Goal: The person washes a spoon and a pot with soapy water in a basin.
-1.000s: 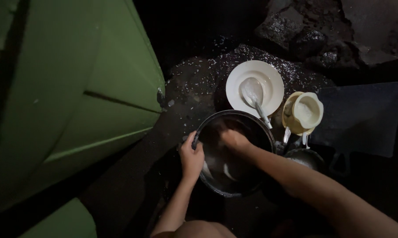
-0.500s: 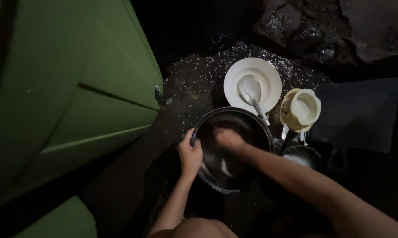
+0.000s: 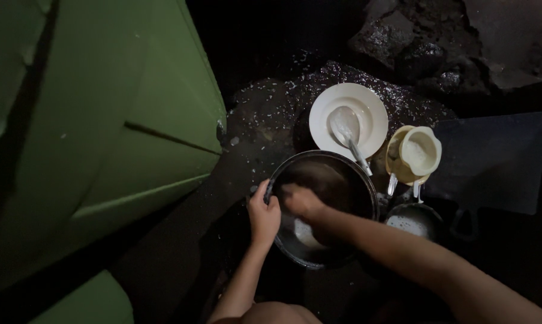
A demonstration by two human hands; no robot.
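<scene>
The left hand (image 3: 262, 215) is clamped on the near-left rim of a dark round pot (image 3: 337, 180) that sits on the wet, dark ground (image 3: 265, 120). The right hand (image 3: 302, 201) is down inside the pot, pressed to its inner wall — whether its fingers close on anything I cannot tell. Just beyond the pot's far rim lies a white plate (image 3: 373, 111) with a spoon (image 3: 347, 131) on it; to the right — cream cups (image 3: 416, 155) and a small metal bowl (image 3: 413, 221). A green panel (image 3: 103, 120) stands at left.
</scene>
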